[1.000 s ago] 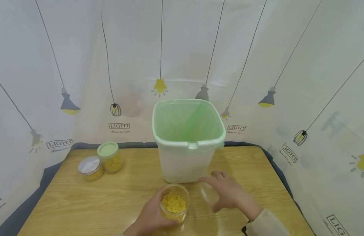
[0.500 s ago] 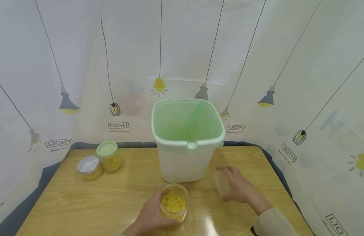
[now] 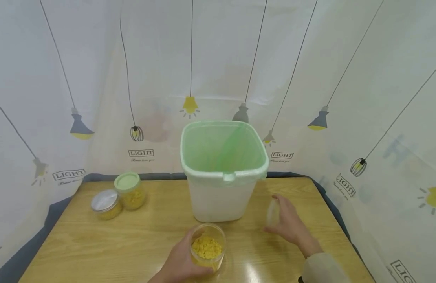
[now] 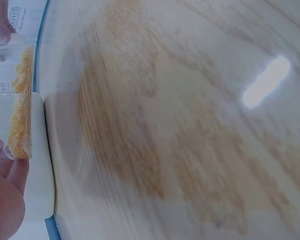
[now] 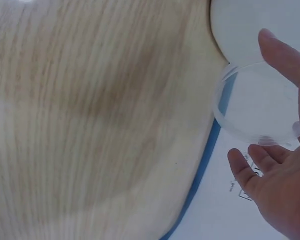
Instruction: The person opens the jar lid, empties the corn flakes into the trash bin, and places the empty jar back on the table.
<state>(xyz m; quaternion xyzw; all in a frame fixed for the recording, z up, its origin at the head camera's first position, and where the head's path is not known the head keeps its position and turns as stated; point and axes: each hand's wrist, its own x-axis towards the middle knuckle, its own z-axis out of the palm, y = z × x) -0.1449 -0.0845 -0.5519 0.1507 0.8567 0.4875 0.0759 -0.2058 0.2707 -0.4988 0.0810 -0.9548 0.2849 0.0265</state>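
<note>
My left hand (image 3: 181,260) grips an uncovered clear round jar (image 3: 208,248) near the front middle of the table. Yellow flakes (image 4: 21,107) fill its lower part, and in the left wrist view its base is lifted off the wood. To the right, my right hand (image 3: 291,223) holds a clear round lid (image 5: 257,102) by its edge, thumb on one side and fingers on the other. The lid stands nearly on edge in the head view, above the table.
A white bin (image 3: 218,200) with a pale green liner (image 3: 221,147) stands at the back middle. At the back left are a jar with a green lid (image 3: 127,182) and a lower jar with a silver lid (image 3: 105,200), both holding yellow contents. A lamp-printed curtain (image 3: 161,59) surrounds the wooden table (image 3: 108,243).
My right hand has moved to the right with the lid, away from the jar, and turned the lid more on edge. The left hand and its jar have stayed in place.
</note>
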